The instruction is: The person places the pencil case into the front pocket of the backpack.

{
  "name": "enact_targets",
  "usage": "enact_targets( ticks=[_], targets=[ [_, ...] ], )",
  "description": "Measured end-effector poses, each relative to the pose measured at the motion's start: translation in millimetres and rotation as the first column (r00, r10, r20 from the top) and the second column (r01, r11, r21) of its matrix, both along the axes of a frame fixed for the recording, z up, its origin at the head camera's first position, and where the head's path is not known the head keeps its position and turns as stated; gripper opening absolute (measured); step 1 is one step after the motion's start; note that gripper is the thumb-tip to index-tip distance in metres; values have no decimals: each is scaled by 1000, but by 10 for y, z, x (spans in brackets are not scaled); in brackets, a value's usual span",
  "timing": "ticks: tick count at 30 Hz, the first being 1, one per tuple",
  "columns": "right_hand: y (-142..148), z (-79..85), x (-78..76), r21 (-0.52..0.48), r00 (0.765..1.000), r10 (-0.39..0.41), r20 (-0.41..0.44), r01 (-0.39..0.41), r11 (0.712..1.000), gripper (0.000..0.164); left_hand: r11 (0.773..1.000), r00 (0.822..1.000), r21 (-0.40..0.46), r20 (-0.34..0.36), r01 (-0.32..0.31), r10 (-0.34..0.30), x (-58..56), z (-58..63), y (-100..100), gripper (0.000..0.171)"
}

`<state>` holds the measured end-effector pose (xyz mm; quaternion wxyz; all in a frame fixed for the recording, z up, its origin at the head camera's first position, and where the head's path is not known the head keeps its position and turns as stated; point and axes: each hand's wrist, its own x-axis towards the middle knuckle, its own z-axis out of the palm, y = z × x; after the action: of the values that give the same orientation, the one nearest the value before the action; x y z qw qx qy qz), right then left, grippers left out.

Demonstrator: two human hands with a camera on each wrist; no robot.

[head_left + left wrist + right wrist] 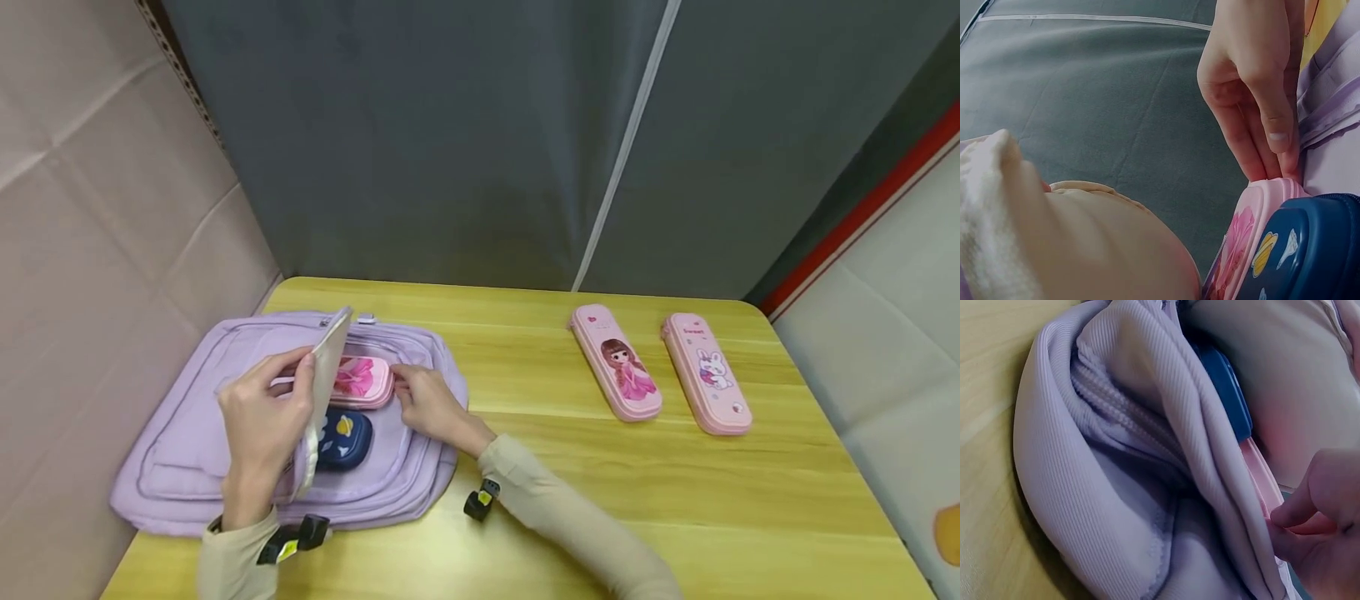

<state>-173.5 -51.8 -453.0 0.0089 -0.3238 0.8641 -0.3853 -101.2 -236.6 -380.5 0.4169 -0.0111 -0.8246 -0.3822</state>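
A lilac backpack point(191, 425) lies on the table at the left, its front pocket open. My left hand point(262, 417) grips the pocket's pale-lined flap point(324, 387) and holds it raised. Inside lie a pink pencil case point(367, 383) and, nearer me, a dark blue pencil case point(348, 439) with planet pictures. With thumb and fingers, my right hand point(433, 407) pinches the pink case's right end; the left wrist view shows these fingertips on its rim point(1275, 185). The flap hides the left ends of both cases. In the right wrist view, backpack fabric point(1116, 506) covers much of the pocket.
Two more pink pencil cases lie on the right of the wooden table point(525, 500): one with a doll picture point(617, 364), one with a rabbit picture point(707, 375). A grey curtain point(420, 150) hangs behind the table; pale cloth walls point(97, 250) flank it.
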Motion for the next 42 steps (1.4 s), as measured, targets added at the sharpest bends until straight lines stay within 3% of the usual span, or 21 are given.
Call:
enact_targets(
  ticks=[7,13,20,27,32,38,42],
  targets=[
    [57,5,32,5,999,27,30,-27,1000,45,1000,1000,10,7,-7,7,4,-33,5,12],
    [193,110,75,-47,999,12,45,-10,999,44,1000,1000,19,12,-7,7,-5,-27,3,12],
    [555,200,86,-57,997,-25,-70,21,998,43,1000,1000,21,25,-4,3,-13,-28,1,12],
    [1027,249,34,-46,983,-123,-138,117,992,48,1000,1000,29,23,-8,8,-9,-38,-10,11],
    [1372,256,-30,-52,960,-197,-200,190,980,55,1000,1000,22,21,-3,2,-26,-38,-12,11],
    [1775,246,-61,-33,923,-322,-211,323,946,65,1000,1000,7,21,-9,9,-33,-41,-14,11],
    [2045,216,-55,-11,899,-404,-169,408,913,75,1000,1000,8,14,-9,9,-32,-54,1,11]
  ],
)
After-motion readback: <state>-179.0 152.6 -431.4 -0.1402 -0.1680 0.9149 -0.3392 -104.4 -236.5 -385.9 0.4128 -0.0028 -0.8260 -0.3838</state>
